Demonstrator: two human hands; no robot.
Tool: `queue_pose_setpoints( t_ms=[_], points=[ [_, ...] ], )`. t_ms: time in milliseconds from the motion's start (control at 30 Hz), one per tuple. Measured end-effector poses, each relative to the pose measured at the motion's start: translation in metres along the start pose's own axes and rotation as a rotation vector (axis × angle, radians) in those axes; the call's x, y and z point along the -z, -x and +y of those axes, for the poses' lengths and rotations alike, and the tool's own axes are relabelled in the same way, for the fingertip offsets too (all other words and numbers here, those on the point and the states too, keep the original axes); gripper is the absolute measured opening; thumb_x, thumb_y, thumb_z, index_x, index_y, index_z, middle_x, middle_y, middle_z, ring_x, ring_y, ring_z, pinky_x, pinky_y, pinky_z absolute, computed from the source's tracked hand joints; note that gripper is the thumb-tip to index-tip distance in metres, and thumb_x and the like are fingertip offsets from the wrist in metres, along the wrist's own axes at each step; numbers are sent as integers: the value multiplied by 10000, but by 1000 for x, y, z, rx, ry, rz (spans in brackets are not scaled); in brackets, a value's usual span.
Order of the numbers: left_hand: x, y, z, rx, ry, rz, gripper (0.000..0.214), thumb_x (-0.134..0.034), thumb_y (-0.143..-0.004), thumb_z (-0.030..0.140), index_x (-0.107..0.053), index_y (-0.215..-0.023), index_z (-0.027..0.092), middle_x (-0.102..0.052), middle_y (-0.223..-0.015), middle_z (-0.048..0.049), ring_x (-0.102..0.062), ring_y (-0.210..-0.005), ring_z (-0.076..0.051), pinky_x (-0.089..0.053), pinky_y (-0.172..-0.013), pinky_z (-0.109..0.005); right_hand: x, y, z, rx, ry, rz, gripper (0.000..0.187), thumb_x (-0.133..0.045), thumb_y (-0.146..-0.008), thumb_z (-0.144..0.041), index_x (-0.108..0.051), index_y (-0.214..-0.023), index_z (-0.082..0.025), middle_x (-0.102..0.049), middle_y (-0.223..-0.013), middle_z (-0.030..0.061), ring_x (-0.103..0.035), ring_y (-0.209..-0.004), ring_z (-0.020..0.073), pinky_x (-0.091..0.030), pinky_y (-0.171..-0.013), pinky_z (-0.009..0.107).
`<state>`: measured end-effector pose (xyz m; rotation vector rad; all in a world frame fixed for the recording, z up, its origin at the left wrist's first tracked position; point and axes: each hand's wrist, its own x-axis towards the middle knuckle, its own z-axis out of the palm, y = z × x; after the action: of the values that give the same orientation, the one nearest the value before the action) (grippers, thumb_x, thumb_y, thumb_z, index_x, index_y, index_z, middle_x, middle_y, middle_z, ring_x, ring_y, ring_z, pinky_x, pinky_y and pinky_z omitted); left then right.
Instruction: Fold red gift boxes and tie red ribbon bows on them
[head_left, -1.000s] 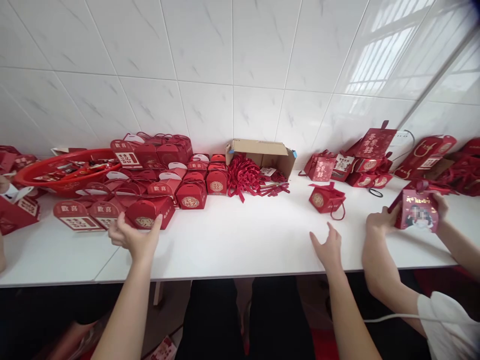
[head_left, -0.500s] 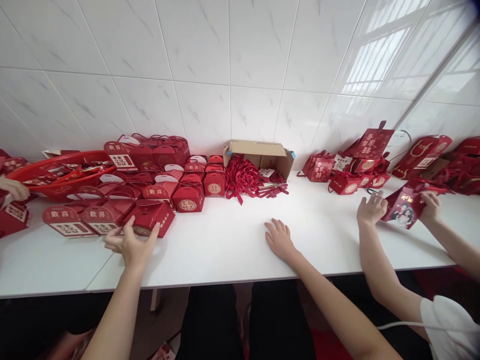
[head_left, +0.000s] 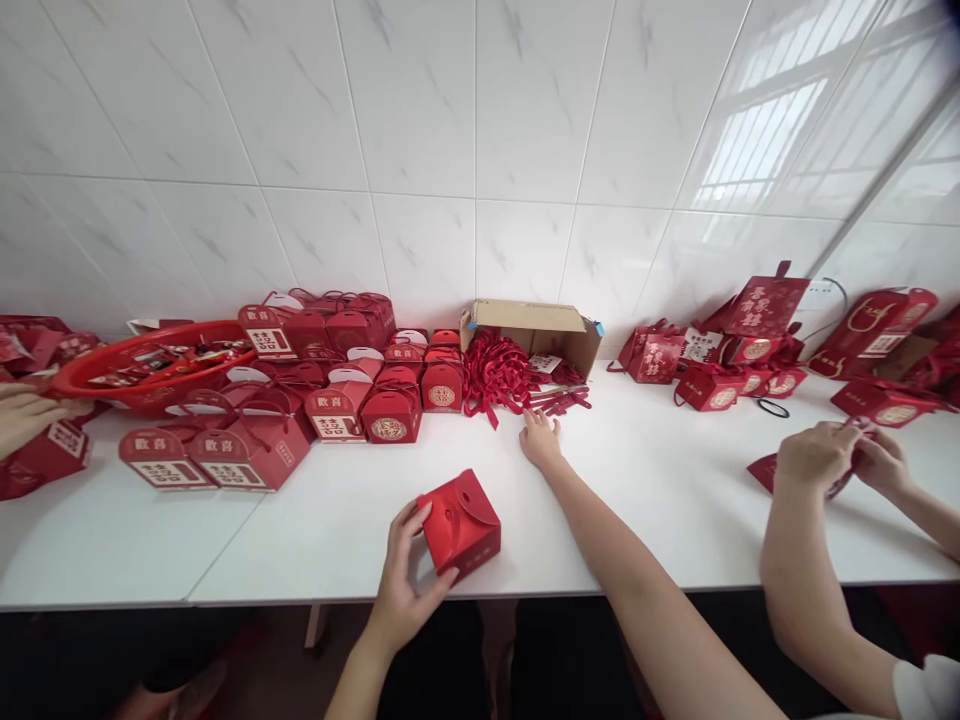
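Note:
My left hand [head_left: 403, 578] grips a small red gift box [head_left: 459, 524] near the front edge of the white table [head_left: 645, 500], fingers wrapped round its left side. My right hand [head_left: 540, 440] reaches forward with fingers spread, lying flat on the table just in front of a heap of red ribbons [head_left: 495, 370]. It holds nothing.
Many red gift boxes [head_left: 330, 380] crowd the left, beside a red basin [head_left: 142, 360]. A cardboard box [head_left: 540, 330] stands against the tiled wall. At right another person's hands [head_left: 840, 455] work a red box, with more boxes [head_left: 735, 350] behind. Another hand [head_left: 26, 415] shows at far left.
My left hand took a red box from the pile and pulled it to the table's front. My right hand slid forward toward the ribbons. The person at right lowered their box.

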<state>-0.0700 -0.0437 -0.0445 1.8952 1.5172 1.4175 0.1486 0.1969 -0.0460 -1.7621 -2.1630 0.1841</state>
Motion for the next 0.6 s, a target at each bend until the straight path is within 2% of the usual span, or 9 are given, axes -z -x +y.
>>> queue_pose_setpoints(
  t_ms=[100,333,467,600],
  points=[
    [-5,5,3,3,22,3,663,-608,-809,299,-298,-1395,309,-291,-1410,-124,-336,-1327,-330,-401,-1031,-504,1,1,-3,-5,-2,15,440,-309,-916,-170,-392,-1343,-110,-539,-1295,166,-389,-1271,242,-128,-1064,479],
    [-1,2,3,12,77,-26,664,-608,-812,307,-298,-1398,329,-283,-1417,-106,-364,-1309,-306,-453,-987,-459,8,34,-1,22,22,34,393,-327,-923,-185,-468,-1279,-99,-546,-1216,166,-474,-1148,252,-244,-1019,409],
    [-3,3,4,20,84,8,683,-632,-791,313,-317,-1398,315,-313,-1407,-108,-364,-1312,-310,-457,-982,-448,17,73,3,65,31,3,392,-369,-924,-231,-485,-1278,-112,-544,-1151,158,-515,-1062,258,-364,-934,373],
    [-4,2,4,13,63,-12,697,-632,-792,300,-300,-1403,324,-306,-1406,-105,-377,-1299,-301,-446,-989,-450,30,131,18,87,50,6,349,-382,-930,-275,-555,-1201,-139,-548,-1103,155,-520,-1036,277,-408,-904,397]
  ],
)
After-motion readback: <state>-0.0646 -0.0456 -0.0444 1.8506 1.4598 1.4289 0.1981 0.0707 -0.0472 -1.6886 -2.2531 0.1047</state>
